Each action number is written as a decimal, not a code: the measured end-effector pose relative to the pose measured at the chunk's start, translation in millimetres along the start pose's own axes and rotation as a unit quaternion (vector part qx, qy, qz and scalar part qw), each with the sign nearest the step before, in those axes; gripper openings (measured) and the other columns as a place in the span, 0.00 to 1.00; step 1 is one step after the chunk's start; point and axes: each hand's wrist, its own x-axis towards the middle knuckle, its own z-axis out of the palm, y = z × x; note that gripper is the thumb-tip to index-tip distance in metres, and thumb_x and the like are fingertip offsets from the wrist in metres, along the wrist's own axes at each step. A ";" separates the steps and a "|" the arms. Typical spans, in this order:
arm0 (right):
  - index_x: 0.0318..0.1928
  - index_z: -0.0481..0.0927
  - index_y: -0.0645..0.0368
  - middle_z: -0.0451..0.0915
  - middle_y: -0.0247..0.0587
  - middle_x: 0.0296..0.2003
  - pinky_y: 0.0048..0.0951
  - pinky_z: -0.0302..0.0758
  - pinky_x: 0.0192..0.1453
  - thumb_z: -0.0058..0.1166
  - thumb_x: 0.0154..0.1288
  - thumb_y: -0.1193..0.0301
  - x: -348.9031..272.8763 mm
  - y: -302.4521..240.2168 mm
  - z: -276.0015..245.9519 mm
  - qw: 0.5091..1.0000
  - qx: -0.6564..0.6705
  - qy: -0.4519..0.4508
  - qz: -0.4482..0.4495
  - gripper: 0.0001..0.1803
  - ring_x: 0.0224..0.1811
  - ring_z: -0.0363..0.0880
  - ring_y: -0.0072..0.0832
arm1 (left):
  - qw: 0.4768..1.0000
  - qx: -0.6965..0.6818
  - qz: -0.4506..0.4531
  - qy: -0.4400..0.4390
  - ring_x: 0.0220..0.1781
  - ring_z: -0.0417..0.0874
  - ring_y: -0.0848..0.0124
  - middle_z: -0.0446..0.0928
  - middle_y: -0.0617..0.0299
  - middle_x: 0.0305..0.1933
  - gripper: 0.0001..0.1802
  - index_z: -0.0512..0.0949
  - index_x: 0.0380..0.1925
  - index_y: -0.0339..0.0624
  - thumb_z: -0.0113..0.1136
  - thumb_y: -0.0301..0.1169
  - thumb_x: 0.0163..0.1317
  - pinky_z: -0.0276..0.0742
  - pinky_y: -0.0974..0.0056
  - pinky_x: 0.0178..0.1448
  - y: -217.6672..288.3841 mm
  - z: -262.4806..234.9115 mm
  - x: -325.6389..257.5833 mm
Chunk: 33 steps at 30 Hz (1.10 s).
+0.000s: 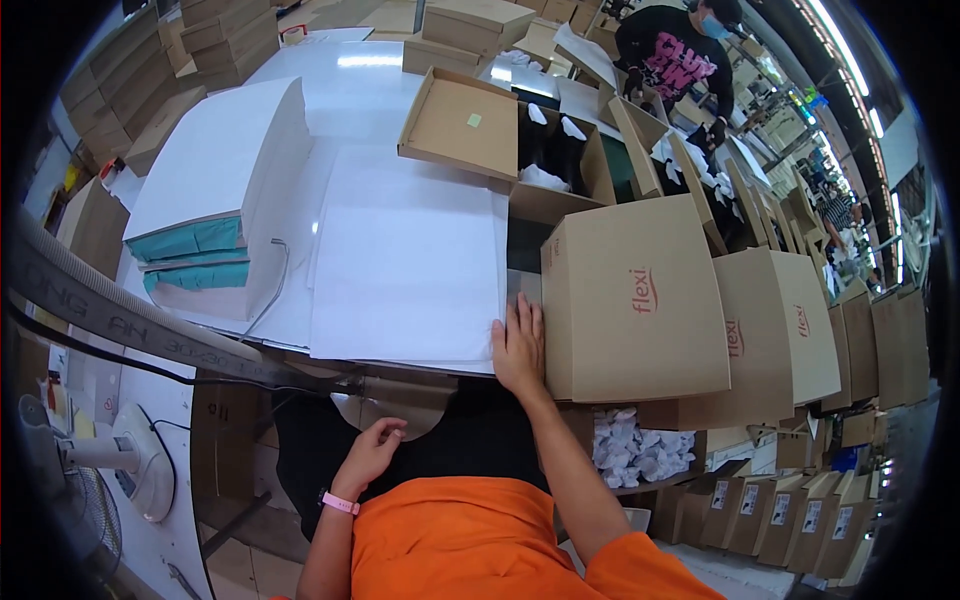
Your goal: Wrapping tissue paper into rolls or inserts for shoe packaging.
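My right hand (518,345) lies flat with its fingers stretched forward. It sits at the table's front edge, between a stack of white paper sheets (408,255) and a closed brown shoe box (640,300), and holds nothing. Over my lap is my left hand (372,457), its fingers loosely curled in with nothing visible in them; a pink band circles that wrist. Beyond the paper, an open shoe box (560,203) contains dark footwear (552,155) and crumpled white tissue. Its raised lid (455,125) carries a small green sticker.
A tall white paper stack (215,170) with teal packets beneath stands on the left. More open boxes (690,175) line the right, where a masked person (675,60) works. Crumpled white paper (640,450) fills a bin below. A grey hose (150,310) and a fan (140,460) are at left.
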 end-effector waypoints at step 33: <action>0.60 0.89 0.54 0.92 0.56 0.42 0.53 0.86 0.54 0.61 0.67 0.71 -373.8 308.8 -54.4 0.877 0.105 0.021 0.468 0.21 0.49 0.93 0.53 | 0.985 0.161 -0.024 -0.061 0.60 0.87 0.69 0.87 0.56 0.55 0.13 0.83 0.62 0.32 0.54 0.25 0.87 0.80 0.64 0.71 -6.5 32.6 32.7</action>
